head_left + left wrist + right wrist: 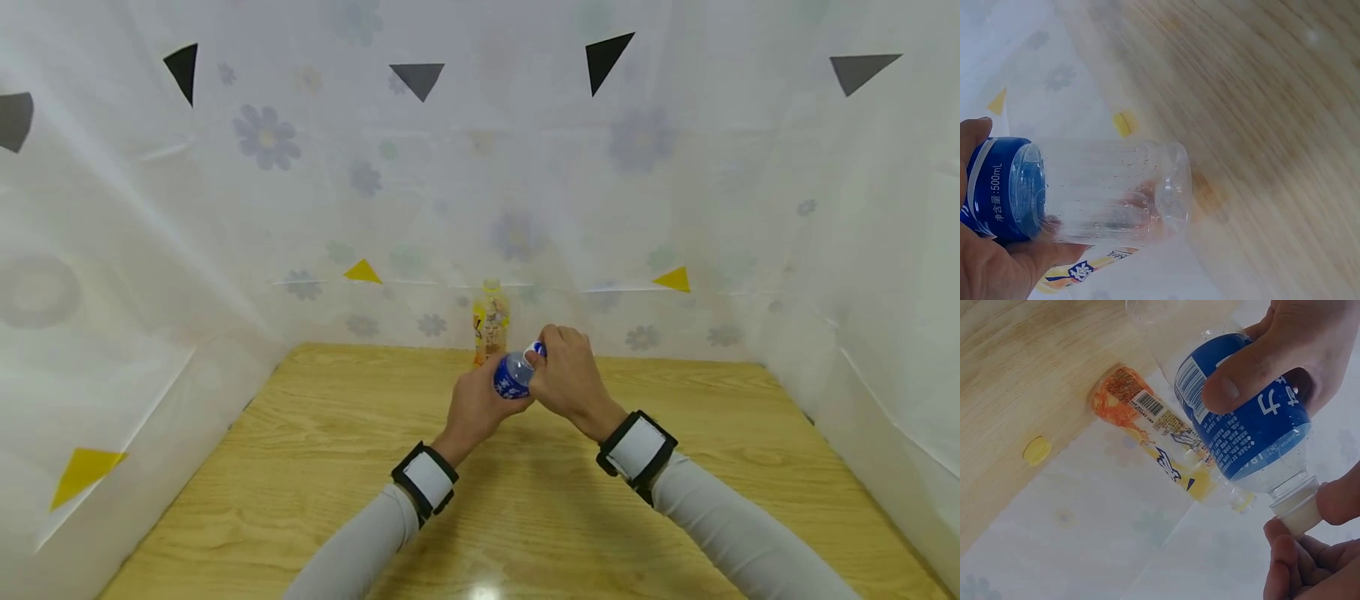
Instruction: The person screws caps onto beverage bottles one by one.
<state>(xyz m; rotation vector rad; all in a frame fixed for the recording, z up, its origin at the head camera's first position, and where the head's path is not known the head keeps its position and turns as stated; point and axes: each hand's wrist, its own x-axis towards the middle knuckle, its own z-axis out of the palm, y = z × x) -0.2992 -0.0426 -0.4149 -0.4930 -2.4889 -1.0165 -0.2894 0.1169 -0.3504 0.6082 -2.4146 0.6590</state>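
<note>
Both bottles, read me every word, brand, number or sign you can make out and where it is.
"净含量:500mL": on the label of the blue-labelled clear bottle, left wrist view.
"力": same label, right wrist view; the character beside it is unclear.
Orange-and-yellow bottle: the bold dark lettering is too stylised and blurred to read surely.
Small print on both: too small or blurred.

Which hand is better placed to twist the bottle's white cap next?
Probably the right hand: it pinches the white cap, while the left hand grips the blue-labelled bottle.
</note>
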